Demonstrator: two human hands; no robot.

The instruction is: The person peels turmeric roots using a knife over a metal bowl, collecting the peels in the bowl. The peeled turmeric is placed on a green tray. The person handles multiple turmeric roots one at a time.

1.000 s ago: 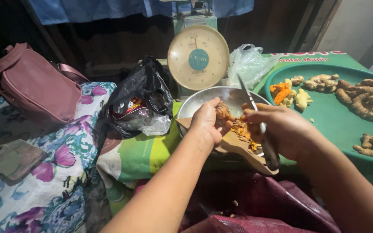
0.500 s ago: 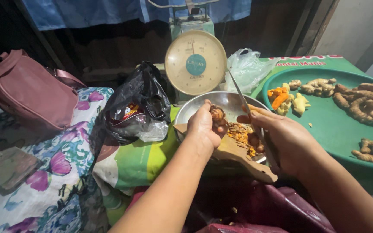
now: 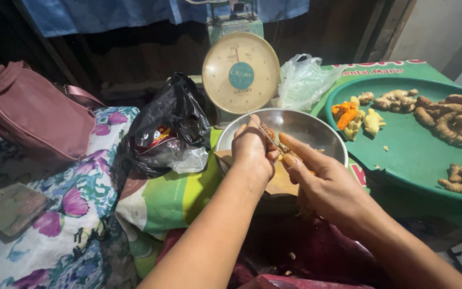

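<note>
Steel bowl (image 3: 316, 126) nearly bare inside, set before a dial scale (image 3: 240, 74); green tray (image 3: 413, 155) holding peeled orange and yellow pieces (image 3: 355, 119) plus unpeeled roots (image 3: 450, 120). Knife (image 3: 263, 131) slanting, tip up-left toward the scale, handle down-right. Left hand (image 3: 252, 150) fingers closed around a small root (image 3: 270, 134) over the bowl; right hand (image 3: 322, 182) fingers gripping the knife, blade against that root.

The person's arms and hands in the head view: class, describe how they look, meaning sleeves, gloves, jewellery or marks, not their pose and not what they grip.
Both forearms are bare as far as the picture shows, with no sleeve edge in view. The left hand and the right hand wear no gloves. No ring, watch or bracelet shows on either. The right hand's fingertips look stained yellowish, with short nails. No other marks can be made out in the dim light.
</note>
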